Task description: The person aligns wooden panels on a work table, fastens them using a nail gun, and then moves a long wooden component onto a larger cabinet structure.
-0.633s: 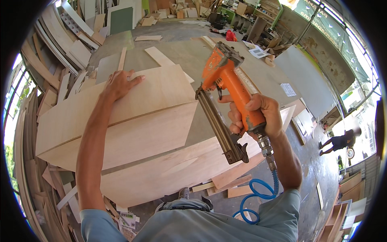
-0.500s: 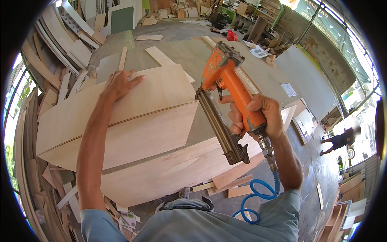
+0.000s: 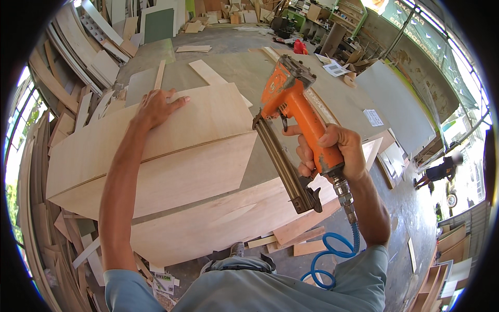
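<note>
My right hand (image 3: 332, 148) grips an orange pneumatic nail gun (image 3: 302, 115) by its handle, with the index finger beside the trigger. Its long dark magazine (image 3: 283, 169) slants down toward me, and a coiled blue air hose (image 3: 327, 259) hangs from the metal fitting. My left hand (image 3: 156, 110) rests with fingers spread on the top of a long pale plywood box (image 3: 213, 117), near its far edge. The nail gun is held up to the right of the box, apart from it.
The box lies on a wide grey-topped worktable (image 3: 260, 161). A thin wood strip (image 3: 208, 73) lies behind it. Stacked boards (image 3: 78, 52) lean at the left. Wood offcuts (image 3: 299, 234) lie on the floor close to me. Another person (image 3: 442, 170) stands far off at the right.
My hands, the nail gun and the box stay nearly where they were. The distant person at the right has shifted slightly and changed posture.
</note>
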The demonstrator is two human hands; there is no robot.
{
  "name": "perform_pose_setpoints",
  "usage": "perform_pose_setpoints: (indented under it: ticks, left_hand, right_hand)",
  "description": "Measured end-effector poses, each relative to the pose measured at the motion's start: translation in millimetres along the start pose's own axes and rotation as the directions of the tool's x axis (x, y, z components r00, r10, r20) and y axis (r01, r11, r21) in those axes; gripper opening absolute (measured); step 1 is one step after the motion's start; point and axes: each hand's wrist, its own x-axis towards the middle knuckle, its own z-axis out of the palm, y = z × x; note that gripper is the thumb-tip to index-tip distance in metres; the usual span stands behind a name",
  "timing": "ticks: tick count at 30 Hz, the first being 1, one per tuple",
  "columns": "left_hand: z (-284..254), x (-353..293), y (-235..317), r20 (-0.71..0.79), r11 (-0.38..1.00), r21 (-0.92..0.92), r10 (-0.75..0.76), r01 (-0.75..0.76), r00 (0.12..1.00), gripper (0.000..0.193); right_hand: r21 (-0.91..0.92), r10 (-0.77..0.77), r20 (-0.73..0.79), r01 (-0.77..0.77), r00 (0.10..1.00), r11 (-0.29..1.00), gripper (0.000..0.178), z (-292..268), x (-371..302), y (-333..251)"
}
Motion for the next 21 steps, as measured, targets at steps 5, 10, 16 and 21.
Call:
perform_pose_setpoints:
  ticks: [5,10,16,21]
  left_hand:
    - [0.1,-0.5,1.7,-0.013,1.0,0.015,0.009,-0.009,1.0,0.081]
    - [-1.7,-2.3,4.4,-0.009,1.0,0.011,0.011,-0.011,1.0,0.081]
    - [0.8,1.0,-1.3,-0.014,0.999,-0.003,0.034,-0.034,0.999,0.081]
    - [4.1,2.5,-5.6,-0.06,0.995,0.005,0.097,-0.096,0.994,0.078]
  right_hand:
    - [-0.023,-0.005,-0.027,0.005,1.0,1.0,0.053,1.3,-1.8,-0.5]
    - [0.037,-0.018,0.034,0.017,0.999,0.999,0.055,0.5,0.8,0.4]
    - [-0.007,0.011,0.043,-0.011,0.999,1.0,0.058,6.5,5.9,0.6]
    - [-0.011,0.022,0.049,-0.021,0.999,1.0,0.057,10.1,5.8,0.6]
